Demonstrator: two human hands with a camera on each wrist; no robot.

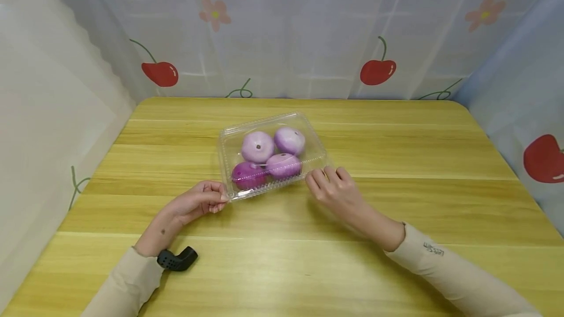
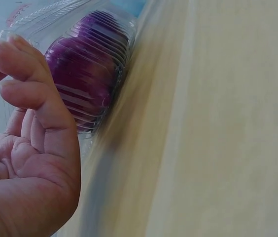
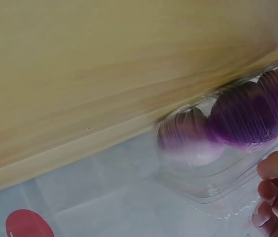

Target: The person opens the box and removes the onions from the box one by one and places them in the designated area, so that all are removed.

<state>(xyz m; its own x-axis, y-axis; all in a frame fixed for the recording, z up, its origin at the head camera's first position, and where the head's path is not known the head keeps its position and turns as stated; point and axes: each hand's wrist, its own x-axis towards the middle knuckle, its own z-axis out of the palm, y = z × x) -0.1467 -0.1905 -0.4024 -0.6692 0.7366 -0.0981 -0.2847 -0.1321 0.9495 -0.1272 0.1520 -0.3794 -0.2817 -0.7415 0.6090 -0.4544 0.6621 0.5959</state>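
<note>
A clear plastic clamshell box (image 1: 314, 137) sits at a slant on the table, in the middle of the head view. Several purple onions show through its lid; the front left onion (image 1: 247, 176) is the darkest, while the back left onion (image 1: 258, 147) is paler. My left hand (image 1: 194, 204) pinches the box's near left corner between thumb and fingers. At the near right corner, my right hand (image 1: 338, 193) grips the rim with curled fingers; its thumb is hidden in the head view. Ribbed box walls and dark purple onions (image 3: 247, 116) appear in the right wrist view.
The wooden table (image 1: 282, 263) extends around the box on all sides. A white curtain (image 1: 282, 38) printed with cherries and flowers hangs behind its far edge, with more sheeting at both sides. A black device (image 1: 177, 259) is strapped to the left wrist.
</note>
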